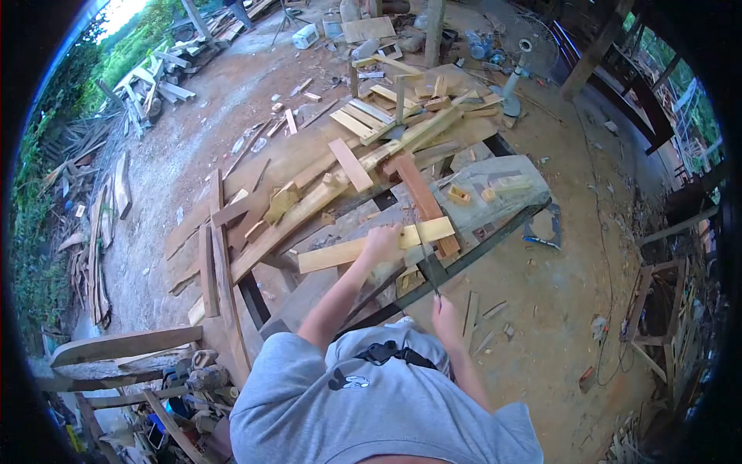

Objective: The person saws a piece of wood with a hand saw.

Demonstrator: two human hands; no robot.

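Observation:
A pale yellow board [332, 257] lies across the workbench, its right end resting over a reddish-brown plank [421, 189]. My left hand [382, 243] grips this board from above, right of its middle, with the fingers partly hidden. My right hand [444, 315] is closed around the near end of a thin-bladed saw [429, 259]. The blade crosses the board to the right of my left hand. Its handle is mostly covered by my fingers.
Several wood pieces, including a pinkish board [350, 165] and a long beam [309, 218], cover the bench. Small yellow blocks [459, 194] sit on its grey right end [533, 182]. A wooden post [434, 35] stands beyond. Scraps litter the dirt floor [556, 294].

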